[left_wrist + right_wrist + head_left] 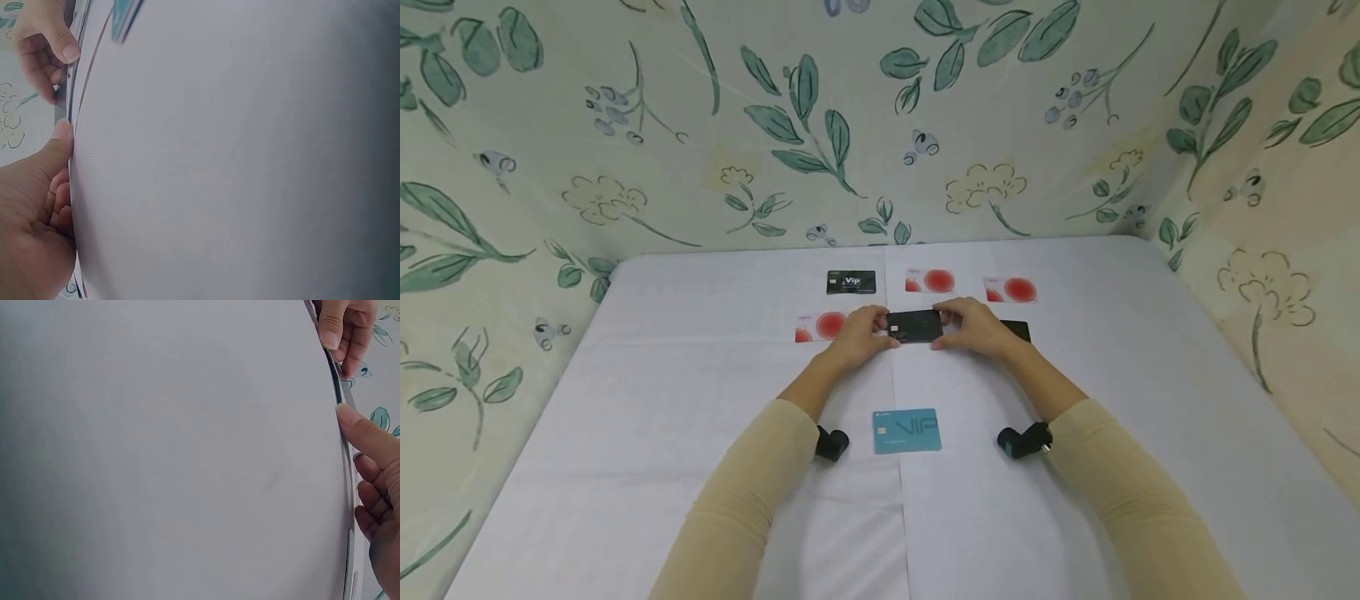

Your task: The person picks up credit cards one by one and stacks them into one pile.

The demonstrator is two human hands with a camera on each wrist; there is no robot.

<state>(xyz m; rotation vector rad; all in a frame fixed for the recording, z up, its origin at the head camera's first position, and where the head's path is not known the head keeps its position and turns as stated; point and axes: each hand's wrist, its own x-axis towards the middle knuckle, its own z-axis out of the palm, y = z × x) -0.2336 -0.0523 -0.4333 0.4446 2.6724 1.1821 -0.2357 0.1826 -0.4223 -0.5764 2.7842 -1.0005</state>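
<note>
A matte teal plastic card (907, 431) printed with large outlined letters "VIP" lies nearest the person on a desk covered in white cloth (700, 417); its smaller print is too fine to read. At the back, a dark plastic card with white lettering (852, 282) reads "Vip". Three white cards with red circles (930, 280) bear small print that cannot be made out. Any writing on the plain black rectangular card (915, 327) between the hands is illegible. Its long axis runs left to right, with its chip at the left end; whether it touches the cloth is unclear. The left hand (859, 333) pinches its left end between thumb and fingers; the right hand (973, 327) pinches its right end likewise. Another black card (1018, 330) is partly hidden behind the right hand.
</note>
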